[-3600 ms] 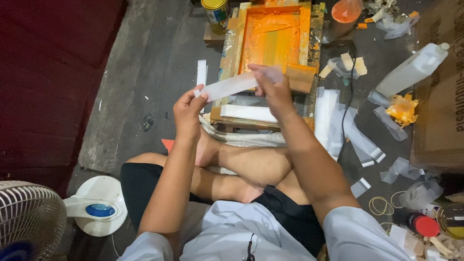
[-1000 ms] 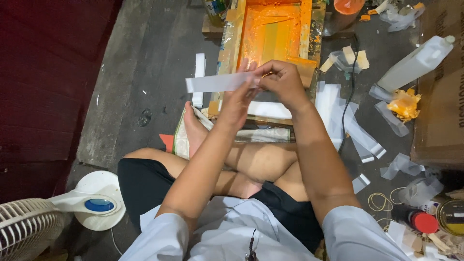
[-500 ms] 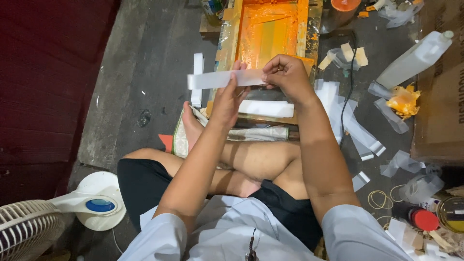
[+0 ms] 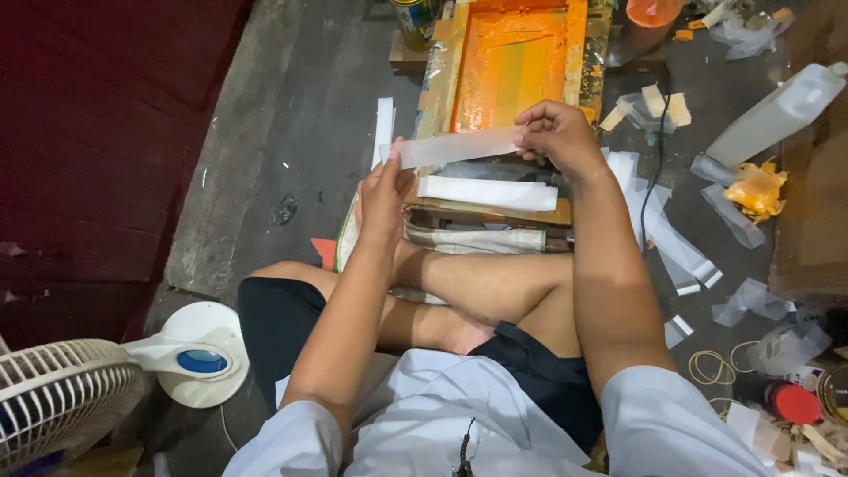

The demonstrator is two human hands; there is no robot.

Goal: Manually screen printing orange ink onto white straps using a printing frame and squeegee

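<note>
Strip position: the translucent strip (image 4: 459, 146) is held level in the upper centre of the frame, above the white stack (image 4: 488, 193) and in front of the near edge of the orange-stained frame (image 4: 517, 57).
Left hand: the left hand (image 4: 384, 190) pinches the strip's left end, thumb on top and fingers closed beneath it.
Right hand: the right hand (image 4: 556, 132) grips the right end, its fingers curled shut over the strip.
Change, longer interval: a few seconds ago the strip sat tilted, left end low, with the hands wider apart and further left.
Change, last second: the left hand has slid out from near the middle of the strip to its end, and the strip now lies nearly horizontal and taut.
Meaning for the work: judged from the two end grips, the strip is stretched flat and under control of both hands; nothing has been laid on the stack below in this interval.
Unchanged: the white stack, the loose strips (image 4: 671, 243) at right and the fan (image 4: 62, 402) at lower left stand as before.
Hidden, fingertips: the right fingertips are folded under the palm, so the exact contact on the strip cannot be made out.
Hidden, strip: whether it is a single layer or two cannot be told.
Cut off: the orange-stained frame runs off the top edge; the fan runs off the left and bottom edges.
Unclear: small items at lower right, including the red cap (image 4: 795, 404) and the rubber bands (image 4: 711, 364), are too small to identify further.
</note>
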